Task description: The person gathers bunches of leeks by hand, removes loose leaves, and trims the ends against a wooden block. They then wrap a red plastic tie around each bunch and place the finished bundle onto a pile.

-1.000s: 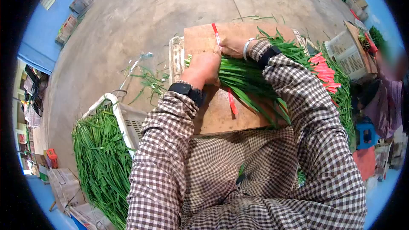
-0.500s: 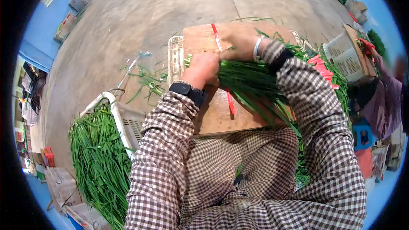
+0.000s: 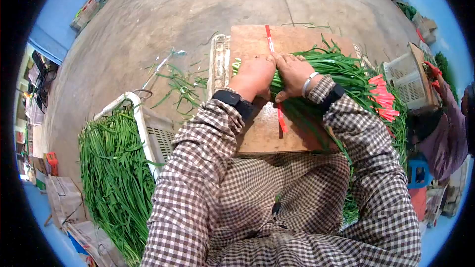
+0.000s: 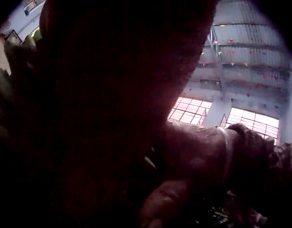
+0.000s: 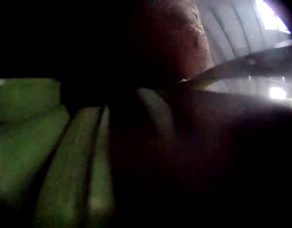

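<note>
A bundle of garlic chives (image 3: 329, 64) lies across a wooden board (image 3: 257, 141), pale cut ends to the left, leaves to the right. My left hand (image 3: 257, 74) grips it near the cut ends. Right beside it, my right hand (image 3: 297, 73) is curled over the bundle, its thumb on the near side. A red strip (image 3: 282, 121) runs under the bundle and shows beyond both its far and near sides. Both wrist views are mostly dark; green leaves (image 5: 72, 166) show close up in the right one.
The board rests on a pale plastic crate (image 3: 217, 64). A white crate (image 3: 143, 133) heaped with loose chives (image 3: 116, 168) stands at the left. Red strips (image 3: 381, 96) lie at the board's right. Scattered leaves (image 3: 180, 86) lie on the floor. Another person (image 3: 445, 128) is at the far right.
My right hand moved from the red strip at the bundle's far side to lie over the bundle beside my left hand. My left hand keeps its grip. The head view has shifted slightly.
</note>
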Available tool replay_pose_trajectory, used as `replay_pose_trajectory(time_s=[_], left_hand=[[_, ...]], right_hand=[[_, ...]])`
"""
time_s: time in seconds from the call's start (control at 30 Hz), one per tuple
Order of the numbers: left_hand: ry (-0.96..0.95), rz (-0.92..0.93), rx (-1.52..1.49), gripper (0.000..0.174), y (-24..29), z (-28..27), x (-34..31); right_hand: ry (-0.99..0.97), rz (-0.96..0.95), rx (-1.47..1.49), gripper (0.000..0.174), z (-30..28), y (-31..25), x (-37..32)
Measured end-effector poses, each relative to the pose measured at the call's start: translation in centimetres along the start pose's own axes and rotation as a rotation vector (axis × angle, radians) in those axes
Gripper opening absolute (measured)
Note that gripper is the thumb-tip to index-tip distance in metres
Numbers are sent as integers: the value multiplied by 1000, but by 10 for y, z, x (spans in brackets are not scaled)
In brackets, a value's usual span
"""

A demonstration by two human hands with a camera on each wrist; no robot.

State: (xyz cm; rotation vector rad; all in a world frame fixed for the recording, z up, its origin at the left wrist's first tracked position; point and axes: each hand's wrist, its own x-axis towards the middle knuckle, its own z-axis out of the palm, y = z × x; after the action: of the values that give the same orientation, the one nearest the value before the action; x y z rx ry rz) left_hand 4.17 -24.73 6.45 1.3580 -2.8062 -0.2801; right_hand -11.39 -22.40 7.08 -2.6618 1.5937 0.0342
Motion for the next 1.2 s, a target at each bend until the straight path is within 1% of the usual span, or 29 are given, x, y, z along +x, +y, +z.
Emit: replay_pose_trajectory(time_s=[0.03, 0.07, 0.1, 0.17, 0.2, 0.23, 0.27, 0.3, 0.37, 0.4, 0.43, 0.47, 0.5, 0.53, 0.57, 0.63, 0.67, 0.7, 0.77, 0.87, 0.97, 1.0, 1.03, 1.1, 1.13, 1.17, 1.2], left_hand=[[-1, 13, -43, 88, 0, -6, -5], [-92, 8, -45, 103, 0, -13, -7], [-87, 6, -42, 103, -7, -20, -14], [179, 126, -413, 97, -29, -27, -35], [171, 126, -405, 97, -50, -20, -35], [379, 21, -708, 91, -76, -3, -26], [591, -89, -1008, 86, -91, 9, -20], [590, -90, -1004, 86, -84, 16, -21], [400, -1, -885, 82, -59, 32, -23], [479, -74, -983, 83, -58, 47, -20], [473, -72, -985, 83, -59, 51, -21], [447, -76, -1115, 83, -64, 52, -22], [412, -86, -1245, 83, -66, 56, -22], [405, -82, -1244, 80, -53, 31, -39], [400, -83, -1243, 80, -50, 26, -46], [645, -26, -852, 79, -49, 19, -56], [622, -11, -1017, 85, -47, 14, -61], [619, -11, -1014, 85, -47, 18, -60], [692, -197, -1262, 76, -44, 30, -53], [675, -171, -1338, 76, -42, 45, -45], [633, -116, -1447, 75, -37, 49, -39], [625, -112, -1446, 75, -38, 47, -39], [707, -36, -1087, 78, -40, 41, -44], [809, 110, -366, 96, -38, 26, -56], [804, 113, -370, 96, -26, 16, -60], [637, 182, -175, 109, -8, 5, -63], [469, 249, 20, 122, 4, -1, -63]], right_hand=[[-19, 16, 7, 119, -3, -2, 0], [4, 27, -20, 112, -2, -4, -1], [9, 25, -23, 112, -4, -3, 0], [-85, 36, 24, 112, -10, -9, 0], [-71, 35, 3, 111, -9, -10, 0], [-67, 36, 11, 111, -7, -10, 1], [-72, 32, 13, 111, -7, -9, 3], [-77, 25, 13, 111, -7, -8, 5], [-68, 31, 22, 112, -8, -7, 4], [-49, 0, 25, 113, -7, -6, 2], [-27, -30, 27, 113, -7, -4, 0], [-40, -54, 52, 120, -8, -1, 1], [-41, -46, 56, 120, -9, 1, 2], [-98, -43, 68, 123, -14, 0, 2], [-152, -43, 77, 126, -18, 0, 4], [-163, -56, 89, 129, -16, 3, 6], [-171, -56, 75, 129, -18, 2, 6], [-179, -57, 62, 128, -20, 1, 6], [-187, -59, 75, 128, -21, 1, 8], [-205, -44, 67, 126, -19, 3, 7], [-151, -53, 71, 124, -18, 5, 8], [-153, -49, 58, 123, -17, 4, 8], [-156, -47, 43, 122, -16, 2, 8], [-173, -32, 68, 121, -13, 3, 10], [-147, -43, 60, 120, -12, 3, 9], [-119, -55, 52, 119, -12, 3, 9], [-79, -67, 5, 110, -11, 3, 8]])
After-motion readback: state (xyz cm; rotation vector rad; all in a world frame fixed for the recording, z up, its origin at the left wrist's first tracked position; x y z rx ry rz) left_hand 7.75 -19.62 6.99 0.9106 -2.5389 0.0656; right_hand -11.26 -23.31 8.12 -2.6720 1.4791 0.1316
